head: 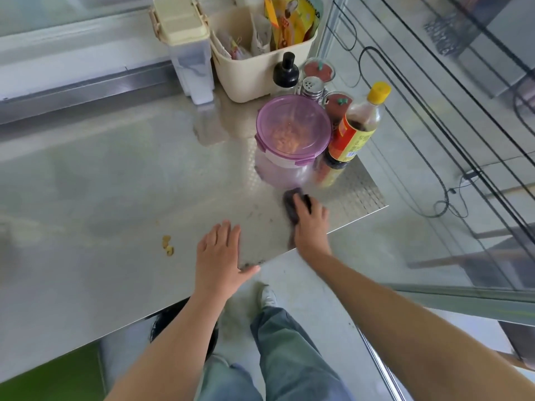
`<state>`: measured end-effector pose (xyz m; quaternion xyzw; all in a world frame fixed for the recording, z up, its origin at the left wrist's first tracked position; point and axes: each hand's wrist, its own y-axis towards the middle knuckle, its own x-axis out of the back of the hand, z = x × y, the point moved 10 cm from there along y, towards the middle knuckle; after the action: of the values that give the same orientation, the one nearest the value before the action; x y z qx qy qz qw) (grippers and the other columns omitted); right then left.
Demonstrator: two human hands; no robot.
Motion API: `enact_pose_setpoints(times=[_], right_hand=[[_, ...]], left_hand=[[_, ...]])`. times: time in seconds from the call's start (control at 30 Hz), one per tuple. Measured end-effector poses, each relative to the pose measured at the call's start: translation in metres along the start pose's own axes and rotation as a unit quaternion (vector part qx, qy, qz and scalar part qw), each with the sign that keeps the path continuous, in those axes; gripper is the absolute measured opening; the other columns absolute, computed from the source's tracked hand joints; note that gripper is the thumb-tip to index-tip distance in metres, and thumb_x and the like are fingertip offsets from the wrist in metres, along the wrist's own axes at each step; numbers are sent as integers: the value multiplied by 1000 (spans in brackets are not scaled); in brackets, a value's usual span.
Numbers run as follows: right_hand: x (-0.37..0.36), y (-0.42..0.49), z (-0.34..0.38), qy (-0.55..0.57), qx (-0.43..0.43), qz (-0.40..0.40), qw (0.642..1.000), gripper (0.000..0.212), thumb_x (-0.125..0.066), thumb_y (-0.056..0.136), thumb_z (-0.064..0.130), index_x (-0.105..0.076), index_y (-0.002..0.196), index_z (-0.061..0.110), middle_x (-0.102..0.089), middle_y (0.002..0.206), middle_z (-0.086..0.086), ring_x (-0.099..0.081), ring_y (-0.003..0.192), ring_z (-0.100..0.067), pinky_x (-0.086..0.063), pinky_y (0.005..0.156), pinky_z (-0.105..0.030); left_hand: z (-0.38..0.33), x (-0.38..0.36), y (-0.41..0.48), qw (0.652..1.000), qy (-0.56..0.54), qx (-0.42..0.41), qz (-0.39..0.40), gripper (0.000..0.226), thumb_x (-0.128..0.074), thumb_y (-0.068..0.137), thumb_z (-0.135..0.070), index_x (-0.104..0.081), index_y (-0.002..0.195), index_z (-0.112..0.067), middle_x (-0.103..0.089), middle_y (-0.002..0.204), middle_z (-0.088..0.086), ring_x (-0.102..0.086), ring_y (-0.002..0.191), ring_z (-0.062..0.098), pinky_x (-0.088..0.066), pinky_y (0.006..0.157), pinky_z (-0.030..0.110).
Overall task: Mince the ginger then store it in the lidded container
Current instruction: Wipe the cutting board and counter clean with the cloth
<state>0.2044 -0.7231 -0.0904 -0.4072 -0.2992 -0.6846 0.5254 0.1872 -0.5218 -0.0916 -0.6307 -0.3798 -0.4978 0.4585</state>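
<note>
On the desk's (101, 169) near edge, right hand (311, 227) grips a dark sponge (290, 204).
Lidded container (293, 128) stands just beyond; left hand (220, 256) flat, open.

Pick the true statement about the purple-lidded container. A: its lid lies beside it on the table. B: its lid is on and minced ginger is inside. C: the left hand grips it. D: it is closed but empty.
B: the purple lid sits on the container, and orange-tan minced ginger shows through it.
</note>
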Motion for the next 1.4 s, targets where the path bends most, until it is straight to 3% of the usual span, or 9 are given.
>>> enact_pose_setpoints(times=[0.13,0.27,0.37,0.53,0.73,0.9,1.07,1.27,1.4], right_hand=[[-19,-12,41,49,134,47,989,63,-29,73,5,-60,127,4,-55,119,-28,-51,98,-48,-45,88,-52],[19,11,-25,2,-54,-49,997,62,-44,75,-8,-53,135,4,-49,125,-31,-47,100,-48,-38,91,-47],[10,-16,-8,-49,-43,-68,996,73,-60,61,-14,-55,132,2,-53,117,-33,-53,88,-48,-47,81,-51],[-40,-47,74,39,85,72,993,68,-45,73,-8,-48,139,8,-46,130,-27,-45,105,-46,-41,91,-49],[-14,-35,18,-20,-157,-23,987,69,-43,87,-8,-25,151,12,-27,144,-24,-33,119,-41,-29,101,-47],[-70,-80,110,10,-41,35,999,75,-48,82,-12,-28,150,12,-33,141,-24,-36,117,-42,-32,98,-49],[-88,-76,159,70,59,99,991,63,-41,91,-4,-26,150,13,-29,141,-22,-33,119,-36,-28,105,-41],[-74,-48,120,-38,-104,35,993,72,-42,90,-5,-15,153,16,-22,147,-20,-31,121,-38,-28,103,-45],[-113,-87,181,-14,19,96,995,73,-44,88,-7,-19,152,13,-26,145,-22,-32,123,-40,-30,103,-46]], left_hand=[[-2,1,0,1000,-7,-2,6,97,-64,66,-72,-42,140,-13,-37,150,11,-36,136,32,-34,105,45],[-2,-2,0,1000,-7,-9,21,98,-51,76,-75,-22,150,-18,-16,159,7,-17,145,28,-21,114,41],[-2,0,0,1000,-12,-7,23,97,-52,75,-75,-21,148,-19,-16,158,6,-17,144,27,-21,113,40],[4,6,-3,999,-44,-28,13,100,-55,74,-73,-23,149,-17,-20,157,4,-19,144,24,-20,115,37],[77,16,-43,996,-53,69,-20,116,-53,68,-81,-13,152,-11,-7,159,14,-2,147,32,-4,119,47],[149,-14,-85,971,-51,220,85,144,-43,54,-95,13,149,-2,13,158,20,14,145,36,3,116,55],[172,-24,-101,973,-48,203,100,144,-41,53,-96,14,150,-6,20,157,16,19,145,35,2,116,56],[203,-29,-113,966,-55,224,118,133,-38,59,-94,19,150,-16,27,155,14,21,144,36,0,117,57],[204,-31,-113,965,-71,223,119,129,-41,61,-92,19,150,-21,26,157,10,18,145,34,-2,117,56]])
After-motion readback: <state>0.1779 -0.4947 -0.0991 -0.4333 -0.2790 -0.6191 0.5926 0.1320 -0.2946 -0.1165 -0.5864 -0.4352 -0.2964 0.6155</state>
